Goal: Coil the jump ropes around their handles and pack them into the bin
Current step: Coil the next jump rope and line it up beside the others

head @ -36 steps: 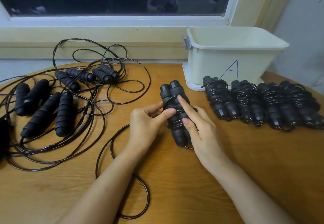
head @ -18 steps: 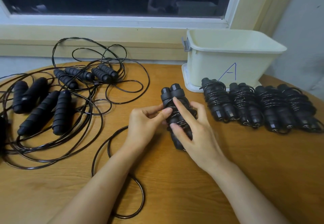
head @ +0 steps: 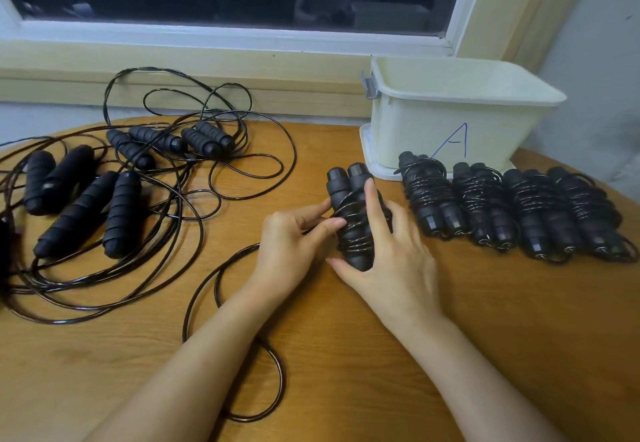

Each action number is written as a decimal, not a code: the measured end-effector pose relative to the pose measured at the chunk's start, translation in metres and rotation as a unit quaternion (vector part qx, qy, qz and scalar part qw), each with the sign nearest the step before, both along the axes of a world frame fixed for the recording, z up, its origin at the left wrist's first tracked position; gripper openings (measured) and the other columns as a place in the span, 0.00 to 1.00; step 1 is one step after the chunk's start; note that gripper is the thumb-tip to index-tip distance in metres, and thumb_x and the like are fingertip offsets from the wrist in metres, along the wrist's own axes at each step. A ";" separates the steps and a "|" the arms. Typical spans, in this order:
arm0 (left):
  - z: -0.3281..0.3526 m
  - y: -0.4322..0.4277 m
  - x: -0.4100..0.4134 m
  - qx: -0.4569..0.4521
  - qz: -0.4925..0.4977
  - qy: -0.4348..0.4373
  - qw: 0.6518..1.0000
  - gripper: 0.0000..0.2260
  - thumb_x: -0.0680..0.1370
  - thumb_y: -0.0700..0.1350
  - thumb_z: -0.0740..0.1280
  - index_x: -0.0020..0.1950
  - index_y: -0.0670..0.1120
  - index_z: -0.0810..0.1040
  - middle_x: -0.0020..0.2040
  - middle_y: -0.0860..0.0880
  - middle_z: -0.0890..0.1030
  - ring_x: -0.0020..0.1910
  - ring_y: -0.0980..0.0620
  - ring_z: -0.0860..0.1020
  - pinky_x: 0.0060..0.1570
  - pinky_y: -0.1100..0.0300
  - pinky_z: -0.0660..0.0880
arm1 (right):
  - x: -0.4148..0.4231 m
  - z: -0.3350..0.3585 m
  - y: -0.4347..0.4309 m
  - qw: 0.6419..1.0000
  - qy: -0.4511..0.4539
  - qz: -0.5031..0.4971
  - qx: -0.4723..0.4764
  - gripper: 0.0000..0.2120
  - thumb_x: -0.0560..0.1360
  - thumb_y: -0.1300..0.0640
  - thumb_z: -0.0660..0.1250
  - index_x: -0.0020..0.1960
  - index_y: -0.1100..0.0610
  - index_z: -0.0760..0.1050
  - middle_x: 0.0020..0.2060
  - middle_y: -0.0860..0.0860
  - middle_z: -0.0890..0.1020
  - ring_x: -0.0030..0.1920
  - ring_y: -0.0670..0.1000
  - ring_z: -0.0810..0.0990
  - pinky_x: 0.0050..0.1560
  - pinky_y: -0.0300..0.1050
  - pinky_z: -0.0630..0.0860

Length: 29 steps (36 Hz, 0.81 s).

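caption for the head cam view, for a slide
Left hand and right hand grip a partly wound jump rope on the table, four coiled ropes lined up by the cream bin.

The ribbed foam jump-rope handles (head: 121,213) and thin glossy cords (head: 221,178) were black; the plastic bin (head: 450,119) cream with a blue "A" (head: 452,142); the wooden table (head: 346,355) honey-brown, grained.

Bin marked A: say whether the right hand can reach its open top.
Probably yes: the bin stands lidless beyond the coiled ropes, nothing above it, though the right hand holds the half-wound handles.
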<state>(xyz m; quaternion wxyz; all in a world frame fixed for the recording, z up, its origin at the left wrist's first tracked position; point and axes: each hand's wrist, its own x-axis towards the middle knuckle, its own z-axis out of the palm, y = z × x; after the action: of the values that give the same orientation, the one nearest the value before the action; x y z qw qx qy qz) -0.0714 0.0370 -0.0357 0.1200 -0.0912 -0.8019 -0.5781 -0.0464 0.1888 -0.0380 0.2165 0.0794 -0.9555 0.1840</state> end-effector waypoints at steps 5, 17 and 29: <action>0.003 0.007 0.003 0.052 0.039 0.004 0.998 0.24 0.68 0.54 0.73 0.62 0.49 0.80 0.44 0.55 0.86 0.48 0.63 0.83 0.52 0.67 0.76 | -0.001 -0.004 -0.003 1.000 0.006 -0.013 -0.011 0.47 0.69 0.38 0.69 0.81 0.47 0.48 0.69 0.56 0.69 0.62 0.57 0.71 0.52 0.50 0.77; 0.004 0.006 0.004 0.067 0.024 0.020 0.997 0.21 0.67 0.51 0.74 0.59 0.54 0.78 0.42 0.60 0.85 0.48 0.61 0.83 0.54 0.62 0.78 | -0.002 -0.001 -0.004 0.999 0.017 -0.024 -0.038 0.45 0.69 0.38 0.69 0.78 0.59 0.60 0.63 0.55 0.76 0.61 0.56 0.76 0.40 0.46 0.77; 0.006 0.000 0.000 0.176 -0.026 -0.001 0.984 0.10 0.70 0.45 0.73 0.50 0.47 0.82 0.45 0.49 0.86 0.50 0.51 0.83 0.58 0.52 0.77 | -0.004 -0.002 -0.001 0.916 -0.069 0.113 -0.379 0.37 0.76 0.45 0.67 0.80 0.53 0.57 0.66 0.41 0.74 0.65 0.37 0.72 0.58 0.25 0.66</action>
<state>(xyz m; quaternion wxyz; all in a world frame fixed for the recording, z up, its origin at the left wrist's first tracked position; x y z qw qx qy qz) -0.0710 0.0369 -0.0302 0.1181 -0.0894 -0.6854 -0.7130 -0.0499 0.1874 -0.0398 0.1416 0.0862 -0.8114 0.5605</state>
